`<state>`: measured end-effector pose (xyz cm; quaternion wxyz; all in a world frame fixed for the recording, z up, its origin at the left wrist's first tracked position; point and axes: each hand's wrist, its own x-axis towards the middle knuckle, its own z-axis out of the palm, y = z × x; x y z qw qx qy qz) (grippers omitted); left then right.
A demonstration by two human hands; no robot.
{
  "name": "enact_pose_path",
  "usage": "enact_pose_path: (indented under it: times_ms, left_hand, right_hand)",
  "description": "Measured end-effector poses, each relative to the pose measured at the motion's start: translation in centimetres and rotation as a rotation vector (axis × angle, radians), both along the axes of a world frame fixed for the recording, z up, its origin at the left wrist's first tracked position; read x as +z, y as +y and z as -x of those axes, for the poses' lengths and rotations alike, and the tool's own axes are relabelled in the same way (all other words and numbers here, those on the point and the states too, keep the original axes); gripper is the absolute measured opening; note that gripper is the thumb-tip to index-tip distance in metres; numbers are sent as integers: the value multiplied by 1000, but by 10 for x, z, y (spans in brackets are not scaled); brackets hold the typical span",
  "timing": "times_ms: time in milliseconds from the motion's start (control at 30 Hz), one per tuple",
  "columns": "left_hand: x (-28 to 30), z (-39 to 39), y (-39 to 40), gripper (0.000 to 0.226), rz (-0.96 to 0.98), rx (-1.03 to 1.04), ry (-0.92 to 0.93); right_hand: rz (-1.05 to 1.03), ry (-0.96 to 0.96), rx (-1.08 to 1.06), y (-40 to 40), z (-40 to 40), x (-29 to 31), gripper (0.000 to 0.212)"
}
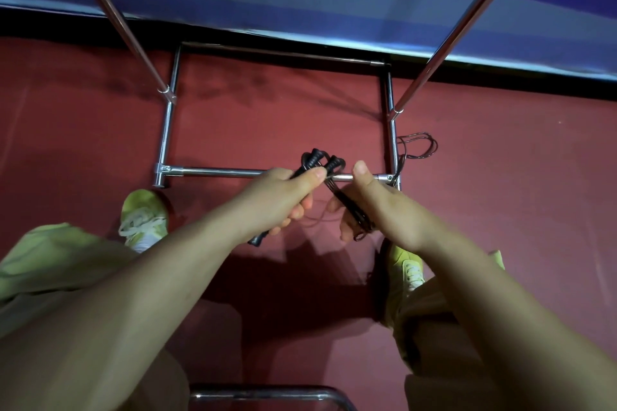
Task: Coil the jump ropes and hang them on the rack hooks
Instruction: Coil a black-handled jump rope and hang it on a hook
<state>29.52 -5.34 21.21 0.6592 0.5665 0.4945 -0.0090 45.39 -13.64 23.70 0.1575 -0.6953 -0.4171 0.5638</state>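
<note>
My left hand [283,200] grips the two black handles of a jump rope [320,162], their ribbed tops sticking out above my thumb. My right hand [377,207] holds a bundle of the rope's thin black cord [352,210], looped under my fingers. Both hands hover over the front base bar of the chrome rack [213,172]. A second thin rope [419,145] lies in loose loops on the floor by the rack's right base corner. No hooks are in view.
The rack's two uprights [133,33] rise toward me on either side. Red floor [267,110] lies inside the base frame, with a blue wall behind. My yellow-green shoes [143,220] stand close to the front bar. A chrome tube [267,392] curves at the bottom edge.
</note>
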Motion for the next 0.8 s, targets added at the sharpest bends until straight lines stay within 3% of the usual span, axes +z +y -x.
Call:
enact_pose_path:
  times_ms: [67,167,233,500,667,733,800]
  left_hand:
    - [-5,3,4,47,-25,-4,37]
    - [-9,3,2,47,-37,-112,84]
    - [-8,0,-2,46,-23,-232,95]
    - [18,-2,-25,42,167,-623,-119]
    - [33,-3,-31,41,213,-738,-178]
    - [32,-3,-33,40,275,-713,-247]
    - [30,-2,-32,44,367,-554,-366]
  right_hand:
    - [-23,-142,140,-1,-3,12,60]
    - [-215,-505,508,-4,-10,25,20]
    - [-336,-519,534,-5,-16,37,11]
    - [-243,365,211,3,-36,25,18]
    - [-108,667,197,4,-28,9,33]
    - [-62,831,151,4,-23,3,31]
    - [-39,945,-43,5,-20,-2,32]
